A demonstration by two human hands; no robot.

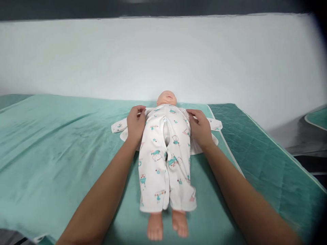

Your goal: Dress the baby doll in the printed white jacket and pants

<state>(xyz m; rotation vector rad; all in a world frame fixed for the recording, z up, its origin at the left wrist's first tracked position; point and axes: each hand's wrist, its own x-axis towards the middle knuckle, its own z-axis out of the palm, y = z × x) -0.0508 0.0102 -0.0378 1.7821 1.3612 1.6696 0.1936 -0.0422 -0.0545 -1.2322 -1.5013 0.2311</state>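
A baby doll (167, 97) lies on its back, head at the far end and bare feet towards me. White printed baby pants (153, 163) with an open crotch cover its legs and reach high over its chest. Beneath them a white baby shirt (196, 148) shows at both sides, its sleeves spread outward. At the upper left edge of the pants, my left hand (136, 123) is closed with fingers and thumb on the cloth. My right hand (200, 126) pinches the matching upper right edge. The fingers partly hide the cloth they hold.
The doll rests on a light green sheet (63, 146) with wrinkles at the left. A darker green quilted pad (260, 146) lies to the right. Behind stands a white wall (163, 54). Part of another green surface (318, 118) shows at the far right.
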